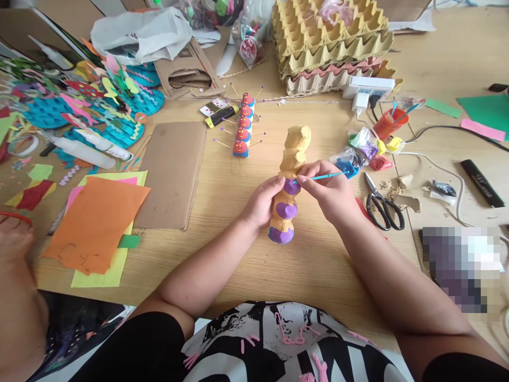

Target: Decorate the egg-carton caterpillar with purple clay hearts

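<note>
A long bumpy piece painted yellow-orange lies lengthwise in front of me, with purple patches on its lower three bumps and some blue at the near end. My left hand grips its left side, thumb on top by the upper purple patch. Between the thumb and fingers of my right hand is a thin blue tool, its tip on that same patch. Farther back stands a finished-looking red and blue caterpillar shape with pins sticking out of both sides.
Black scissors, clay bags and an orange cup lie right. Egg trays are stacked behind. Cardboard, orange paper and glue bottles are left. Another person's arm rests at the left edge.
</note>
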`<state>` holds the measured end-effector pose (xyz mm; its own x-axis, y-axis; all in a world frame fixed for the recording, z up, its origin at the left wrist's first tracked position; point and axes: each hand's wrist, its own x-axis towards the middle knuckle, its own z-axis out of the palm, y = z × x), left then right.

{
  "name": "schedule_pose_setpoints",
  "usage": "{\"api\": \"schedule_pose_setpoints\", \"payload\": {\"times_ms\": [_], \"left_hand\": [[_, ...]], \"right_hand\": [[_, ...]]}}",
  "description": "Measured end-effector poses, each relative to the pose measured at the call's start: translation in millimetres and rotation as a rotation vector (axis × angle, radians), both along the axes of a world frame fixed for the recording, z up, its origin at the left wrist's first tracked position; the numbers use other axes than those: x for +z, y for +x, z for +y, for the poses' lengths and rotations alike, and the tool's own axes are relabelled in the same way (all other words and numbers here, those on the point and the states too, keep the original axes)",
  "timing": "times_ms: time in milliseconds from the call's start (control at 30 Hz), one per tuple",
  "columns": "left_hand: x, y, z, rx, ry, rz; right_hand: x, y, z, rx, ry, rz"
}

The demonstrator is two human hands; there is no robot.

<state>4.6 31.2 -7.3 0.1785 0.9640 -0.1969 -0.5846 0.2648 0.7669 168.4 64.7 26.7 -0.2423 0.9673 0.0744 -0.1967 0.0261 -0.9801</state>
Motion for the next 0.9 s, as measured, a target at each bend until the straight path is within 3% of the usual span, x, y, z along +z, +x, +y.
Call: {"api": "schedule_pose_setpoints", "payload": {"times_ms": [600,900], "left_hand": [[-5.0,-0.1,-0.8,-0.024,-0.013,-0.081],[3.9,0.2,0.6,0.016,-0.083,-0.141]], "right_hand": [[-3.0,-1.5,-1.1,-0.041,-0.049,-0.010],[-4.2,-1.5,0.6,0.039,-0.033,0.110]]}}
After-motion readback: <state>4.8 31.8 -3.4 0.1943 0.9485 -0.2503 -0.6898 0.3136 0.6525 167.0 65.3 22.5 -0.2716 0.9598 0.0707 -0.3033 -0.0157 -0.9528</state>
